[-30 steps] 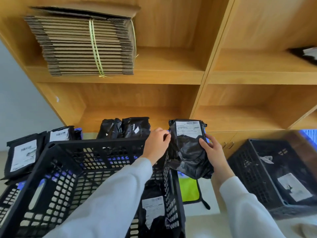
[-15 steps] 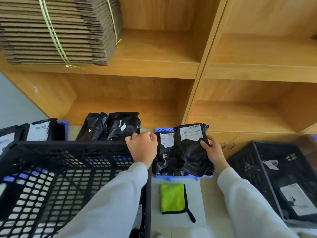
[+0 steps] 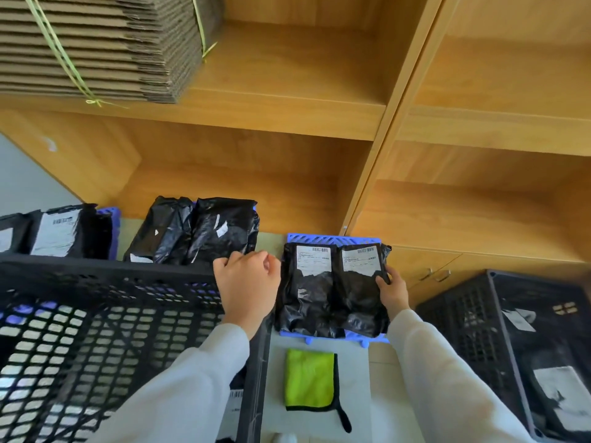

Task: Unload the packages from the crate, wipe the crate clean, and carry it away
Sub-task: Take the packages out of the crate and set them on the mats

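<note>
A large black mesh crate (image 3: 96, 266) fills the lower left. My left hand (image 3: 246, 282) curls over its far right rim corner. A label of a package (image 3: 235, 402) still inside shows at the crate's right wall. Right of the crate, two black labelled packages lie side by side on a blue tray (image 3: 332, 239). My right hand (image 3: 391, 289) grips the right edge of the right package (image 3: 358, 289), thumb on top. The left package (image 3: 307, 292) lies untouched. A green cloth (image 3: 308, 382) lies folded on the surface below the tray.
More black packages (image 3: 220, 228) lie behind the crate, others at far left (image 3: 57, 231). A second black crate (image 3: 463, 318) with packages stands at the right. Wooden shelves rise behind; a tied cardboard stack (image 3: 96, 43) sits on the upper left shelf.
My right hand has brought the package down from beside the crate onto the blue tray, next to the other package. My left hand stays at the crate's corner.
</note>
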